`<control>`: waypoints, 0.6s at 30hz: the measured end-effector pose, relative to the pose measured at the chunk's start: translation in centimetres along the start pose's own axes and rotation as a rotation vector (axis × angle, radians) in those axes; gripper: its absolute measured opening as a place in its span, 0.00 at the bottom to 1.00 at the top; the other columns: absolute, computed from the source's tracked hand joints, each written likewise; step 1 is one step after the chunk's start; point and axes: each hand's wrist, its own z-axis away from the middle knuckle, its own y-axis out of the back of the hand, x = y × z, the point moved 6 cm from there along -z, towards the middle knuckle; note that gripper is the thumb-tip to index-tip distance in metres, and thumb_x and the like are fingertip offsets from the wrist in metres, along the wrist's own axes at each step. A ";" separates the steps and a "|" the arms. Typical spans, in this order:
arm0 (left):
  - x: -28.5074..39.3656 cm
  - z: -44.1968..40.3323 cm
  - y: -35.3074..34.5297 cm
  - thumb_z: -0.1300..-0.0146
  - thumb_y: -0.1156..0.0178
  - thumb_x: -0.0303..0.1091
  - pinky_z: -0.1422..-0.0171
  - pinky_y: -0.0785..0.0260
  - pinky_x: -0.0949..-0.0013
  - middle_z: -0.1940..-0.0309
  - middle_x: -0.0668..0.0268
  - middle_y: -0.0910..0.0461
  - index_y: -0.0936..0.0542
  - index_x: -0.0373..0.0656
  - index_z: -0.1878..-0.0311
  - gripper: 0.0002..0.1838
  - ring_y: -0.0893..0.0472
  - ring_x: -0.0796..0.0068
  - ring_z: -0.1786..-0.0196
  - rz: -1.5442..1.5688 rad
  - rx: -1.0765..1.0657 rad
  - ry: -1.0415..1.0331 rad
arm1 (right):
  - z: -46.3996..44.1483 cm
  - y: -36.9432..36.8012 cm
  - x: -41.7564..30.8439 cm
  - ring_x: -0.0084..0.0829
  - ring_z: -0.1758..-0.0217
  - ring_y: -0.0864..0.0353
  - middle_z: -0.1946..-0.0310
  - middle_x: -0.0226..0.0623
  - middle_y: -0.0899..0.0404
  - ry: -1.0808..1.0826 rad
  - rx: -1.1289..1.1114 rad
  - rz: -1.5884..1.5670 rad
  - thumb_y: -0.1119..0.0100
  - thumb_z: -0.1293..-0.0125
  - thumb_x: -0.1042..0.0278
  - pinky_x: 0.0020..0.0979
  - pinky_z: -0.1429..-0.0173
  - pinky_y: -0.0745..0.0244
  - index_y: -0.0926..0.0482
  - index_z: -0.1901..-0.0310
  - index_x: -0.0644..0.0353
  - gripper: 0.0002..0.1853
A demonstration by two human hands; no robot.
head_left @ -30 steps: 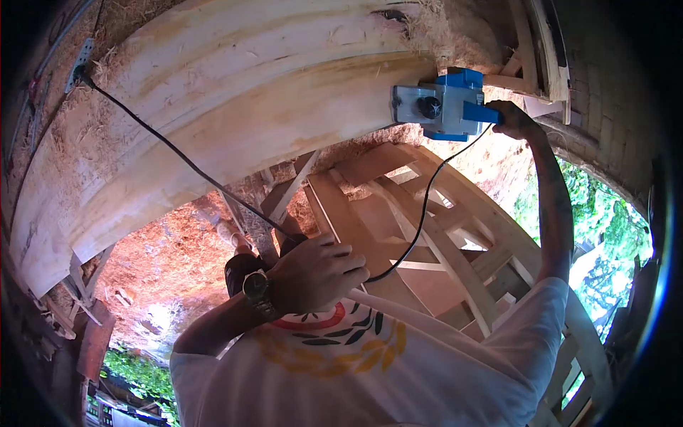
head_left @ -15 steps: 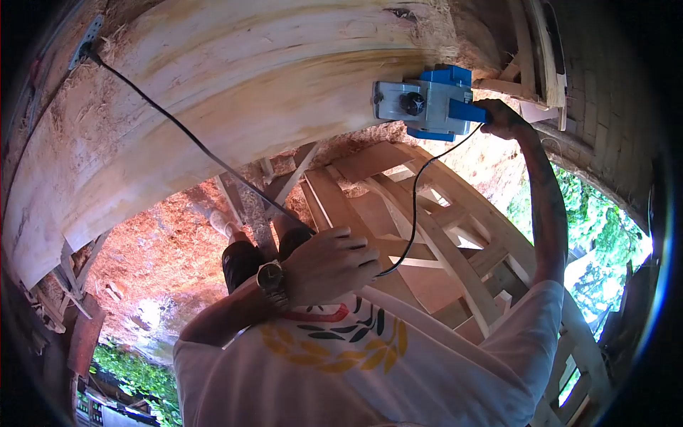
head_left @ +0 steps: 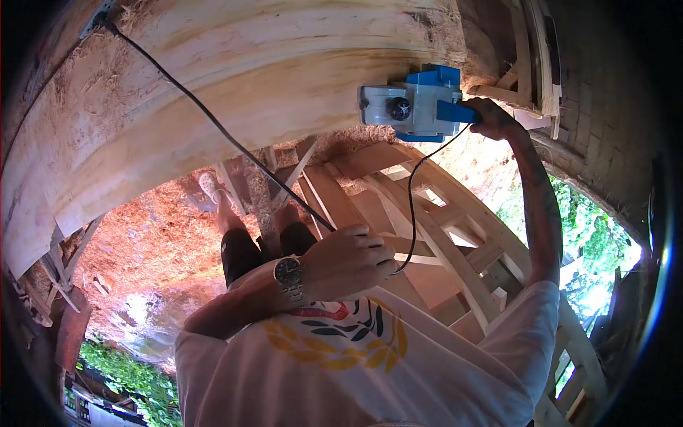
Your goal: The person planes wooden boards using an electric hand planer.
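An electric hand planer with a pale grey body, blue parts and a black knob rests on a large pale wooden plank. At its rear, my right hand is closed around the blue handle, arm stretched out. In front of my chest, my left hand is closed around the black power cord. One stretch of cord runs up left from that hand to a socket strip; another loops up to the planer's handle. A wristwatch is on my left wrist.
A slatted wooden frame stands right of my legs, below the planer. Wooden struts reach up under the plank. Shavings cover the reddish ground. More timber stands at the upper right, with greenery beyond.
The planer and my right hand have shifted slightly left. My left hand has moved a little right and up, its fingers drawn closer together around the cord. The view has shifted slightly.
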 end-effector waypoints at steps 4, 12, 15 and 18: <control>0.5 1.0 0.4 0.37 0.38 0.40 0.51 0.31 0.66 0.65 0.72 0.25 0.22 0.48 0.60 0.08 0.22 0.74 0.58 0.019 -0.011 -0.018 | -0.7 -0.4 -1.5 0.49 0.39 0.18 0.43 0.52 0.18 0.012 -0.019 0.016 0.29 0.49 0.75 0.43 0.33 0.24 0.23 0.35 0.60 0.35; 1.5 3.6 0.9 0.37 0.41 0.37 0.51 0.30 0.67 0.66 0.71 0.25 0.22 0.48 0.60 0.06 0.21 0.75 0.57 0.000 0.032 -0.084 | -1.5 -0.7 -7.3 0.50 0.40 0.19 0.43 0.52 0.18 -0.091 -0.015 0.037 0.29 0.46 0.75 0.45 0.33 0.23 0.25 0.32 0.59 0.35; 2.0 4.6 0.9 0.37 0.40 0.37 0.51 0.29 0.67 0.66 0.71 0.24 0.21 0.48 0.60 0.06 0.20 0.75 0.56 0.027 0.027 -0.083 | -2.1 -0.2 -10.7 0.50 0.41 0.18 0.45 0.54 0.18 -0.106 -0.079 0.067 0.30 0.45 0.75 0.45 0.34 0.23 0.25 0.32 0.58 0.36; 2.5 5.7 1.0 0.42 0.38 0.34 0.46 0.28 0.68 0.65 0.73 0.21 0.19 0.49 0.63 0.04 0.18 0.76 0.54 0.038 0.054 -0.086 | -2.5 -0.6 -12.3 0.50 0.43 0.17 0.47 0.54 0.17 -0.061 -0.038 0.020 0.30 0.46 0.75 0.45 0.36 0.22 0.25 0.31 0.57 0.36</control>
